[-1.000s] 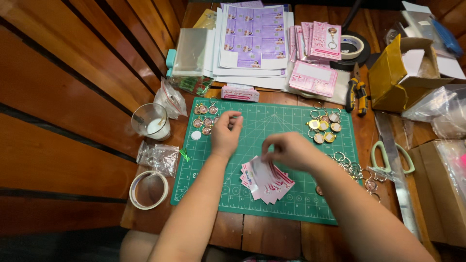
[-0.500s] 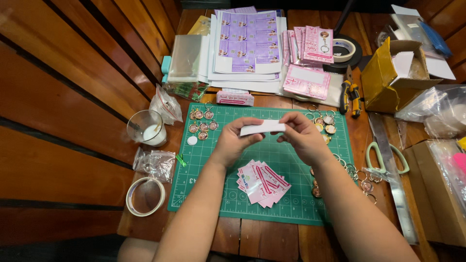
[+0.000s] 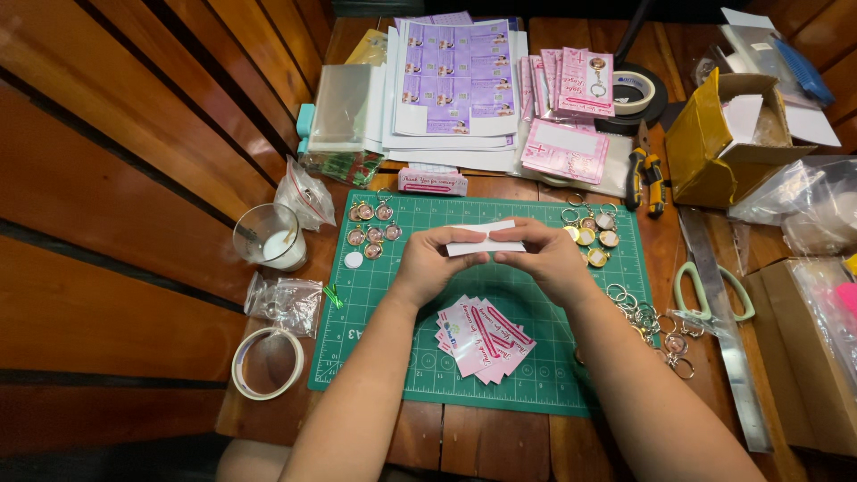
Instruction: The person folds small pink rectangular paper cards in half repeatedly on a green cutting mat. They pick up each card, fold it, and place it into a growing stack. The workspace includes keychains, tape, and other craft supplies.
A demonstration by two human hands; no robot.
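Note:
Both of my hands hold one small white card (image 3: 483,239) over the green cutting mat (image 3: 393,357). My left hand (image 3: 430,263) pinches its left end and my right hand (image 3: 546,257) pinches its right end. The card is level, its white back facing me. Just below the hands lies a fanned pile of pink and white cards (image 3: 482,337) on the mat. Round photo keychain charms (image 3: 370,234) lie on the mat's upper left, gold ones (image 3: 591,234) at its upper right.
Printed purple sheets (image 3: 455,76) and pink cards (image 3: 571,107) lie at the back. A glass cup (image 3: 270,237), small plastic bags (image 3: 284,299) and a tape roll (image 3: 267,362) sit left. Key rings (image 3: 638,312), green scissors (image 3: 705,290), a metal ruler (image 3: 723,330) and a yellow box (image 3: 714,143) are right.
A second ago my hands were apart on the mat, the right one at the card pile. They have since lifted one white card and now hold it together above the pile.

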